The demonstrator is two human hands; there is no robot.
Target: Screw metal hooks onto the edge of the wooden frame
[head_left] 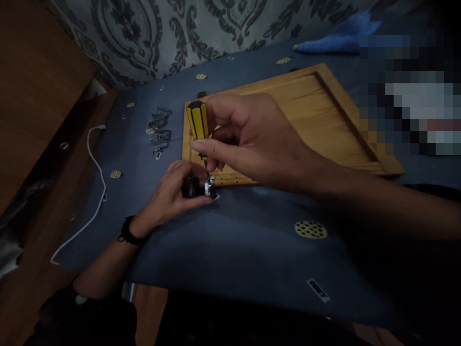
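My right hand [252,137] is closed round a yellow and black screwdriver [198,122], held nearly upright with its tip down on a small metal hinge [208,187]. My left hand [176,192] pinches that hinge and a dark part beside it, at the near left corner of a wooden cabinet door panel [306,105]. The panel lies flat on a dark blue cloth [252,250]. A black band sits on my left wrist.
Several more metal hinges [160,129] lie in a pile on the cloth left of the panel. A white cable [95,178] runs along the cloth's left edge. Wooden furniture stands at the left, patterned wall behind, a blue fabric item [334,41] at the far right.
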